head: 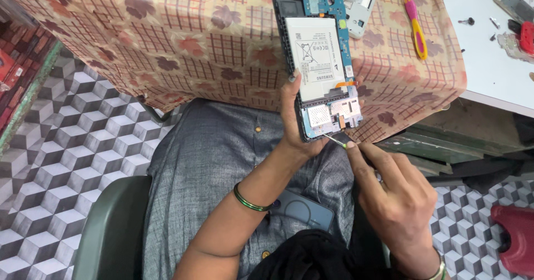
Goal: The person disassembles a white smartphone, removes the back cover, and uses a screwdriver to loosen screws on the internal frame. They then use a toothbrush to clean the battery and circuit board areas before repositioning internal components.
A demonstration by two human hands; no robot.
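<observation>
Over lap, tablet in left grip.

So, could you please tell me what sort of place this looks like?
Probably a small phone-repair bench: the left hand holds an opened tablet with its battery exposed, the right hand works a thin tool, and loose phone parts lie on the white table.

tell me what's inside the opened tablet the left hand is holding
Inside the opened tablet: a white battery, a blue circuit board and metal shields. The battery hides whatever lies beneath it.
</observation>
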